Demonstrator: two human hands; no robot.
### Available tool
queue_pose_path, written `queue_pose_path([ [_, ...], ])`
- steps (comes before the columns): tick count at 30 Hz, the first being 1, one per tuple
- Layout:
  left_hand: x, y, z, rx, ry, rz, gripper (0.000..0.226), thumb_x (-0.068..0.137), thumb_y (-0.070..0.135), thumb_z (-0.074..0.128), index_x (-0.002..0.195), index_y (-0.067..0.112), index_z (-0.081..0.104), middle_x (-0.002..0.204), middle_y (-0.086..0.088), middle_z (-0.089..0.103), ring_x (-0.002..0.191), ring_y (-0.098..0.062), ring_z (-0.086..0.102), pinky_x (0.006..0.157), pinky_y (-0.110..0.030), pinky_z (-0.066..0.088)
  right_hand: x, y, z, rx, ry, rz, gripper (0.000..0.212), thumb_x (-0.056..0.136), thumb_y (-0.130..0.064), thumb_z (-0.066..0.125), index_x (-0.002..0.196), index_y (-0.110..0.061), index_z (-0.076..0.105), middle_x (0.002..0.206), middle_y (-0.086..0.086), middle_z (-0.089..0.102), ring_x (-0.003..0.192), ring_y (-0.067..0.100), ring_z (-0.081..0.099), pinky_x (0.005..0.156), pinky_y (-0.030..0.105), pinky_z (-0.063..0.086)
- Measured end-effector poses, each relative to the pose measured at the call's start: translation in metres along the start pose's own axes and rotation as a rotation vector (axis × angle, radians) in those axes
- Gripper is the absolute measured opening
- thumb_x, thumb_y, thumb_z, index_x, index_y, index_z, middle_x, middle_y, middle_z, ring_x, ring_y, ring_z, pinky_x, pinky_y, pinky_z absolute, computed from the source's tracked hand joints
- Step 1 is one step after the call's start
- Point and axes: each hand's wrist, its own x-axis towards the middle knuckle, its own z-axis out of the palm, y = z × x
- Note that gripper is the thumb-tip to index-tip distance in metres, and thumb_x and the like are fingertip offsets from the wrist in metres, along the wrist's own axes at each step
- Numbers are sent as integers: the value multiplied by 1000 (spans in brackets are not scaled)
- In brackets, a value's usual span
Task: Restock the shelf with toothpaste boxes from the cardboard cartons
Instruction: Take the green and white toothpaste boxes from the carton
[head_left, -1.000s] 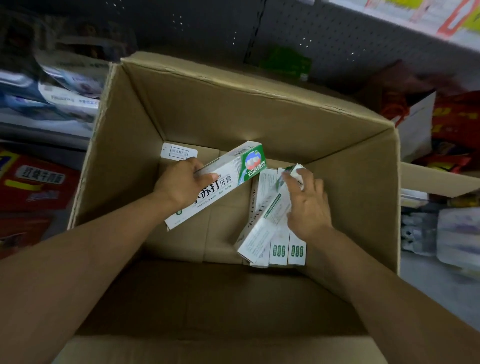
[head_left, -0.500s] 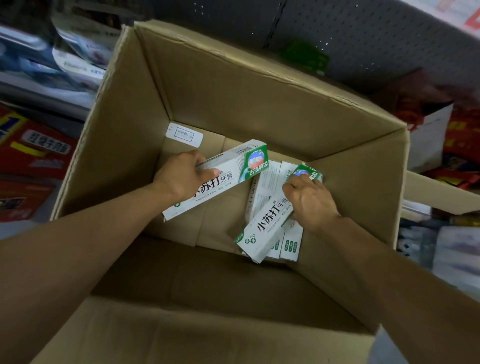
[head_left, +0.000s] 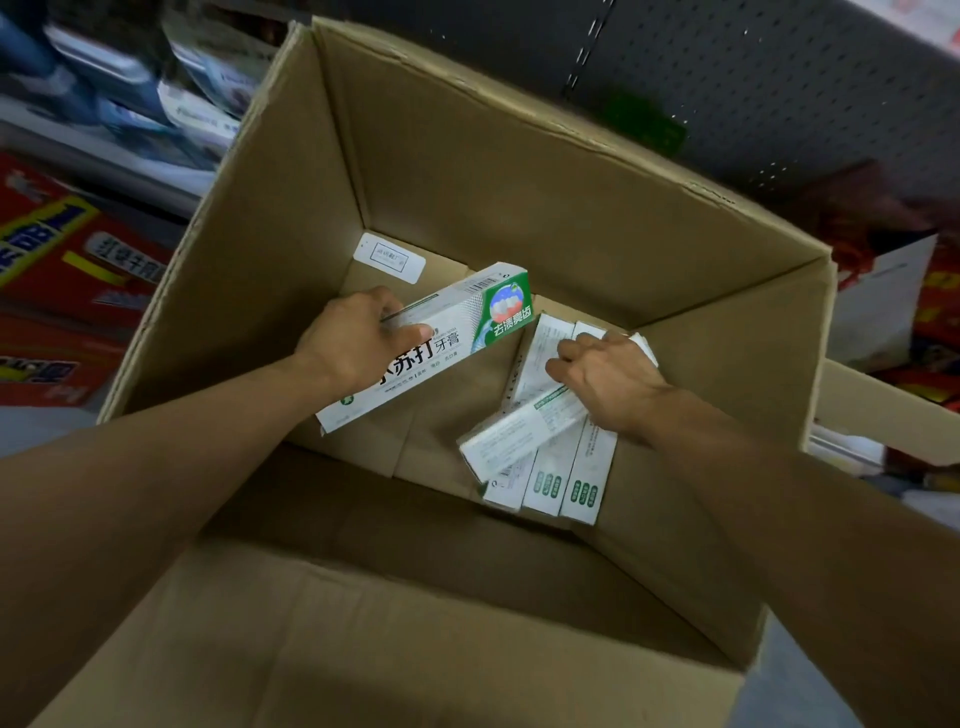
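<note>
Your right hand (head_left: 610, 382) covers the far end of the loose toothpaste box (head_left: 519, 439), so how the fingers hold it is hard to read. They look curled down over that end, gripping it. The shelf stock behind the carton (head_left: 467, 171) is all blur, and the small white label (head_left: 389, 258) at the carton's 11 o'clock corner is unreadable.

Your left hand (head_left: 353, 345) is wrapped round a toothpaste box in hand (head_left: 431, 345), thumb on the printed face. Its long axis runs from 8 o'clock up to 2 o'clock, green end at 2.

The loose box lies across the row of boxes (head_left: 563, 483) on the carton floor, tilted along the same diagonal. The row itself points roughly 6 to 12, against the carton's 3 o'clock wall.
</note>
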Motion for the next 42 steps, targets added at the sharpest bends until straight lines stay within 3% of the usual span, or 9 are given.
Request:
queue_pose_path([
  [4, -2, 1, -6, -45, 18, 4, 35, 89, 44, 57, 110, 16, 57, 95, -3, 68, 75, -14, 64, 59, -29, 50, -4, -2, 3, 104, 213, 196, 56, 34, -13, 85, 84, -7, 62, 81, 12, 63, 71, 30, 60, 56, 31, 45],
  [10, -4, 8, -12, -51, 69, 9, 33, 89, 42, 58, 108, 16, 58, 95, -5, 68, 79, -19, 66, 69, -38, 56, -1, -24, 21, 142, 206, 316, 66, 20, -11, 88, 80, -9, 60, 73, 6, 60, 63, 22, 57, 45, 25, 41],
  [14, -6, 11, -14, -61, 73, 12, 33, 88, 41, 59, 110, 16, 58, 101, -5, 68, 82, -19, 66, 71, -37, 56, -21, -36, 23, 244, 152, 278, 62, 47, -33, 90, 96, -8, 61, 93, 8, 63, 82, 23, 58, 61, 32, 49],
  [18, -4, 13, -15, -38, 63, 23, 34, 89, 41, 58, 112, 16, 57, 103, -5, 68, 81, -19, 66, 68, -36, 55, -27, -34, 21, 537, 223, 455, 46, 89, -40, 56, 123, -12, 45, 121, 6, 53, 111, 22, 47, 89, 34, 41],
  [22, 3, 10, -16, -24, 89, 9, 37, 89, 43, 58, 114, 16, 57, 105, -4, 67, 82, -19, 65, 71, -37, 56, -10, -18, 30, 736, 1, 462, 64, 87, -45, 59, 137, -13, 35, 137, 9, 44, 124, 25, 39, 102, 39, 37],
  [28, 7, 6, -17, 3, 96, 5, 38, 88, 44, 58, 115, 17, 57, 106, -4, 67, 81, -18, 65, 70, -36, 56, 1, -17, 41, 842, -213, 454, 58, 81, -51, 64, 124, -16, 47, 124, 8, 45, 112, 23, 43, 94, 39, 43],
  [33, 5, 11, -20, -9, 105, -6, 37, 88, 43, 59, 113, 16, 57, 105, -4, 67, 84, -20, 65, 74, -39, 56, -1, -20, 40, 855, -250, 465, 53, 80, -54, 64, 115, -19, 48, 118, 5, 45, 107, 20, 44, 90, 37, 43],
  [37, 1, 15, -22, 8, 113, 0, 40, 86, 45, 59, 114, 15, 59, 103, -6, 68, 89, -24, 64, 79, -40, 54, -4, -29, 41, 967, -223, 463, 42, 80, -47, 68, 99, -19, 43, 106, 3, 55, 90, 16, 52, 63, 26, 38],
  [42, -3, 17, -21, 5, 139, 0, 42, 87, 44, 59, 116, 13, 59, 105, -7, 67, 89, -23, 63, 74, -34, 51, -15, -41, 42, 1055, -173, 544, 67, 69, -42, 80, 114, -15, 39, 114, 3, 52, 102, 18, 54, 83, 39, 52],
])
